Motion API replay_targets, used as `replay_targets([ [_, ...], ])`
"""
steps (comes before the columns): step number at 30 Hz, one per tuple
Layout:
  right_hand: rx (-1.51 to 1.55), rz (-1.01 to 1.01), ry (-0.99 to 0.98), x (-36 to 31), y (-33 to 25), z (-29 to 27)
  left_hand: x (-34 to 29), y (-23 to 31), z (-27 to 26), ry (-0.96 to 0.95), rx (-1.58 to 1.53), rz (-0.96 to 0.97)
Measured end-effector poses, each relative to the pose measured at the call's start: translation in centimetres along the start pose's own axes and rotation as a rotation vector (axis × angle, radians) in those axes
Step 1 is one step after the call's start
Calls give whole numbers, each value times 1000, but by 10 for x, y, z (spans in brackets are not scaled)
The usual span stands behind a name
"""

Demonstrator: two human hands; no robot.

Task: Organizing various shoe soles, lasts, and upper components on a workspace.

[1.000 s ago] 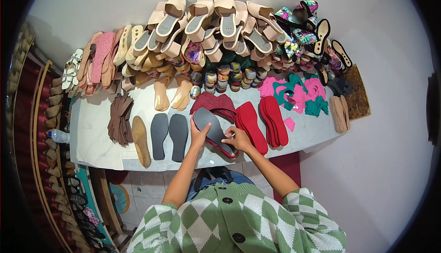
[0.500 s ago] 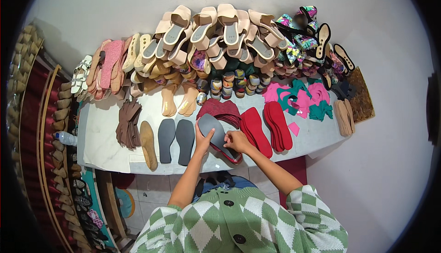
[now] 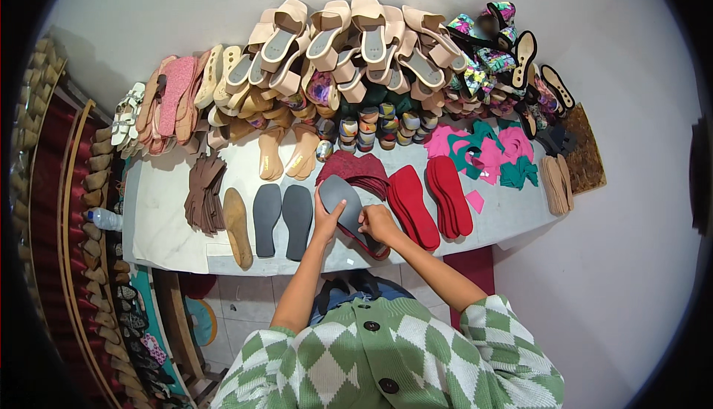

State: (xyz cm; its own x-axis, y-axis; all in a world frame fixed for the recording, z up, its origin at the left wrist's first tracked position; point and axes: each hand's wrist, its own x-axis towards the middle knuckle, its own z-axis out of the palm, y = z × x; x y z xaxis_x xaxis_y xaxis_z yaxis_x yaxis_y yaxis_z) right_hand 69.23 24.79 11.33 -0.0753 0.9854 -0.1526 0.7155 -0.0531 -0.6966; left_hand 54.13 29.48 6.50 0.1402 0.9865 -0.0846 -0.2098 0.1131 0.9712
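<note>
Far left on the table (image 3: 171, 238), brown cut pieces (image 3: 204, 193) and a tan insole (image 3: 238, 227) lie flat, then two grey soles (image 3: 282, 219) side by side. Left hand (image 3: 324, 223), fingers closed on a third grey sole (image 3: 343, 205), steadies its near-left edge; right hand (image 3: 379, 223) pinches the near end. It sits atop a red sole (image 3: 371, 245): an aligning step, I'd judge. Next calls for squaring edges. Red soles (image 3: 431, 201) wait right.

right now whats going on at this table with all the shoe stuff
A person in a green and white checked cardigan holds a grey insole over the white table. The left hand grips its left edge and the right hand its lower end. Two more grey insoles lie to the left, red soles to the right, sandals stacked behind.
</note>
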Motion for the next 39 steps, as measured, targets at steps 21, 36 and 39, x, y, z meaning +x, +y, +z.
replay_targets([
  [21,-355,-200,25,-16,0,-27,8,-10,-5,12,238,17],
  [36,-55,-194,-198,1,40,-43,-8,32,6,-262,718,150],
  [39,-24,-134,-289,-1,43,-50,-12,28,14,-230,760,136],
])
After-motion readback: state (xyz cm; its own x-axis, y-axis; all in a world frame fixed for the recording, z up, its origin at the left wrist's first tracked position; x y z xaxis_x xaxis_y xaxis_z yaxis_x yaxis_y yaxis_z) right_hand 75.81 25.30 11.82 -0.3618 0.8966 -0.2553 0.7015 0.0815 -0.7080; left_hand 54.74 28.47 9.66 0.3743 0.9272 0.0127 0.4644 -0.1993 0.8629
